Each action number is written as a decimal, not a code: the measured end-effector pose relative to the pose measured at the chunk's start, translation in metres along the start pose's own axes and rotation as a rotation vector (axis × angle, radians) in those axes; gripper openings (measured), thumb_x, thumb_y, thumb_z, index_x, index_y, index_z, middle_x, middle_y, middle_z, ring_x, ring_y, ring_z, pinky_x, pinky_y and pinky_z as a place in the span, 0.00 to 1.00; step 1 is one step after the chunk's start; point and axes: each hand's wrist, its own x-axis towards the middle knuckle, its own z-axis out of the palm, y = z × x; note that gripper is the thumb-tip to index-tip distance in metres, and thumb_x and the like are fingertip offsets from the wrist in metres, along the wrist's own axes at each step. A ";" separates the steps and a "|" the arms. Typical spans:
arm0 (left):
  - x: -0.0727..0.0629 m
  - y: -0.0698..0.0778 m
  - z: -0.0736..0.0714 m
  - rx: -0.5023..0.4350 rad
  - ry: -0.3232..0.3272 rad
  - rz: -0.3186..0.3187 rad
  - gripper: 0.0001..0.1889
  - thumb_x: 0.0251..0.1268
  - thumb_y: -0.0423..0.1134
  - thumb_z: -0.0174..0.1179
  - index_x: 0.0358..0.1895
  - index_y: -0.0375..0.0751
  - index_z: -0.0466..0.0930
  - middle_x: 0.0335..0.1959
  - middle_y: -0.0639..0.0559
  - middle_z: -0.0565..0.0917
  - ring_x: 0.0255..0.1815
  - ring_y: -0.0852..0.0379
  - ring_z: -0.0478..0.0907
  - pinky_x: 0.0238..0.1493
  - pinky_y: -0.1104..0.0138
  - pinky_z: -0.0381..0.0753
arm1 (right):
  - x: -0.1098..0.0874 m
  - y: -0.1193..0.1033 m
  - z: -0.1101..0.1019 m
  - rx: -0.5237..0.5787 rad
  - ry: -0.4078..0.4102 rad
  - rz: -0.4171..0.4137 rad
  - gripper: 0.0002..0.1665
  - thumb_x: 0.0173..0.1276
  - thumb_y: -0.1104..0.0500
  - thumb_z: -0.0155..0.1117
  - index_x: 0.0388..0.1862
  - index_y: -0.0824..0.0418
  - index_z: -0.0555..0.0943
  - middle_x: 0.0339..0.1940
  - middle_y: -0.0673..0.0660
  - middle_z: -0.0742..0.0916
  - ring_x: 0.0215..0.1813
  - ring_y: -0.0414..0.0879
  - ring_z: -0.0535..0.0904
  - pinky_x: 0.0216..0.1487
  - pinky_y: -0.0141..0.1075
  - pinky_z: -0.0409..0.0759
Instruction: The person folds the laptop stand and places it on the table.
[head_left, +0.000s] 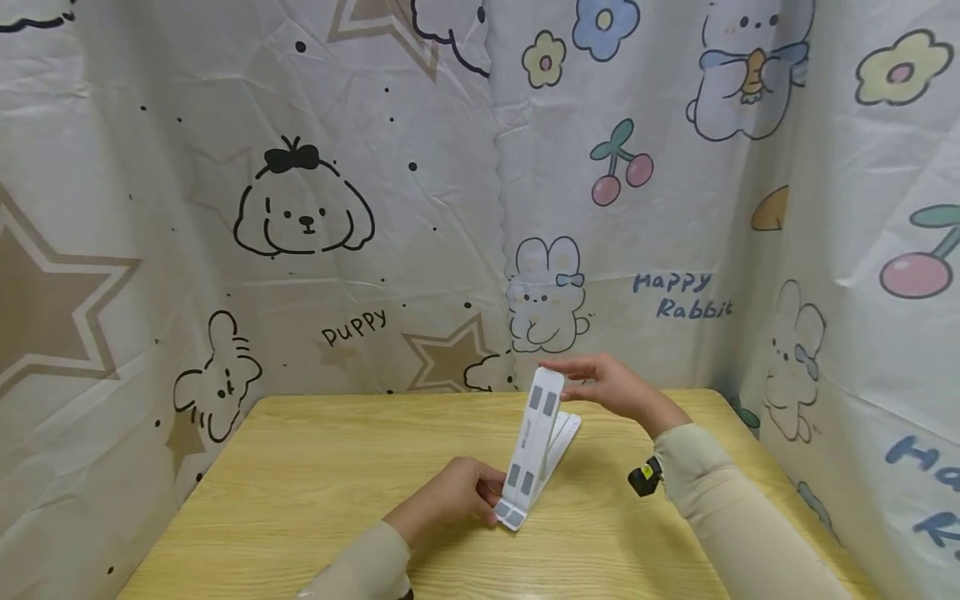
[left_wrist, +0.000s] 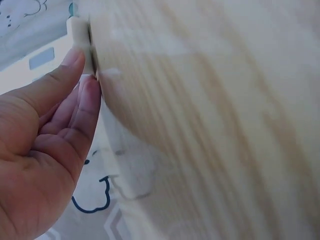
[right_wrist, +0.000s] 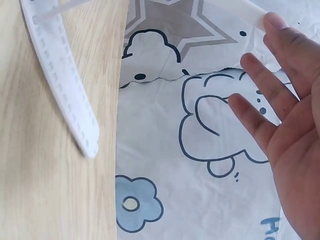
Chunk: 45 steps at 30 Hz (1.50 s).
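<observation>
A white folding laptop stand [head_left: 534,433] with grey pads is raised at a slant over the table, its front bar apart from a second bar [head_left: 558,454] behind. My left hand [head_left: 457,492] pinches the lower end, by the small lip, between thumb and fingers; the left wrist view shows the thumb [left_wrist: 75,57] pressed on it. At the upper end, my right hand [head_left: 611,387] holds the tip of the front bar. Its other fingers [right_wrist: 252,112] stay spread in the right wrist view. There, the slotted bar [right_wrist: 75,107] lies over the wood.
The wooden table [head_left: 315,467] reaches back to a printed curtain [head_left: 435,208] that hangs around its far and side edges. A black wrist device [head_left: 645,477] is by the right sleeve [head_left: 720,492].
</observation>
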 end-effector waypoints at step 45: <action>-0.005 0.008 0.003 0.368 0.129 0.045 0.36 0.39 0.21 0.71 0.62 0.28 0.80 0.51 0.42 0.88 0.55 0.49 0.84 0.58 0.58 0.85 | -0.033 -0.005 -0.014 -0.090 0.055 -0.002 0.31 0.63 0.51 0.78 0.64 0.57 0.82 0.58 0.55 0.88 0.59 0.56 0.84 0.62 0.55 0.81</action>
